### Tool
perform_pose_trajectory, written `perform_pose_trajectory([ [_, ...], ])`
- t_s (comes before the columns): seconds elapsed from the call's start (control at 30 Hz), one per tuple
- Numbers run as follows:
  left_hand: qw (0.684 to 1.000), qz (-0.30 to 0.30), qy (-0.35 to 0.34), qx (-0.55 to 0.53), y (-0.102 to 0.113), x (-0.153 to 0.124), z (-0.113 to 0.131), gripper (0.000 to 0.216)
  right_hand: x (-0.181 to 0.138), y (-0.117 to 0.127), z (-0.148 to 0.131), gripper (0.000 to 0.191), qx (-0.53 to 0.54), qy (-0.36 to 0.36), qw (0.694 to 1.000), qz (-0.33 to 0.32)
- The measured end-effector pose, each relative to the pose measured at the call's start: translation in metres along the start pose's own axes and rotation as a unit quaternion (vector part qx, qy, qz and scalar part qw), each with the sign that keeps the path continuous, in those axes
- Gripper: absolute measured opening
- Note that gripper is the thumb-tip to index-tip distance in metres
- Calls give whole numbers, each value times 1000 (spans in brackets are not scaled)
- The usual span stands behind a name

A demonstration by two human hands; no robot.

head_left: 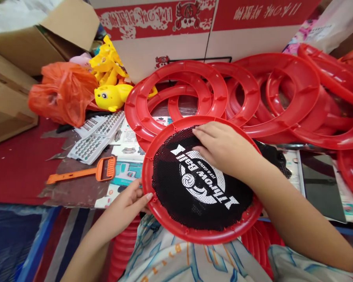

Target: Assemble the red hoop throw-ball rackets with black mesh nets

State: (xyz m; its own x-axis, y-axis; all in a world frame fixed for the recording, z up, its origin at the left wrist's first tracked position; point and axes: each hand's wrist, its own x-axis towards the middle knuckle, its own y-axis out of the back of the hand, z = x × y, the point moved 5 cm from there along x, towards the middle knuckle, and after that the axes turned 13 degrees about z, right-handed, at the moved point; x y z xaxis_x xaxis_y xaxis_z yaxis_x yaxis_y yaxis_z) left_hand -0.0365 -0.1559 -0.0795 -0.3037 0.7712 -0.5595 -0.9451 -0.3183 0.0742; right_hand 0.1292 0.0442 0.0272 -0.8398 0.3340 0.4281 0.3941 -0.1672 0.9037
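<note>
Left hand [129, 201]: pinching the red ring [200, 235] at its 8 o'clock rim.
Right hand [223, 147]: pressing flat, fingers apart, on the black mesh [191, 192] at 1 o'clock.
Ring's place: tilting over the lap at 6 o'clock.
Risk: uneven pressing may be unseating the mesh.
Loose rings [176, 72]: piling at 12 o'clock.

The left forearm [90, 248] comes in from 7 o'clock and points toward 1 o'clock, ending in the left hand [128, 202], whose thumb is pressed forward in a pinch with the fingers curled underneath. The right forearm [297, 219] enters from 4 o'clock and runs toward 10 o'clock. The right hand [223, 148] lies palm down, with its fingers stretched flat and close together.
</note>
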Motion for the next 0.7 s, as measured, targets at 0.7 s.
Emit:
perform_pose_trajectory([
  [0.7,995,9,-16,-101,7,7,-4,44,32,-16,30,60,151,-131,978,-52],
])
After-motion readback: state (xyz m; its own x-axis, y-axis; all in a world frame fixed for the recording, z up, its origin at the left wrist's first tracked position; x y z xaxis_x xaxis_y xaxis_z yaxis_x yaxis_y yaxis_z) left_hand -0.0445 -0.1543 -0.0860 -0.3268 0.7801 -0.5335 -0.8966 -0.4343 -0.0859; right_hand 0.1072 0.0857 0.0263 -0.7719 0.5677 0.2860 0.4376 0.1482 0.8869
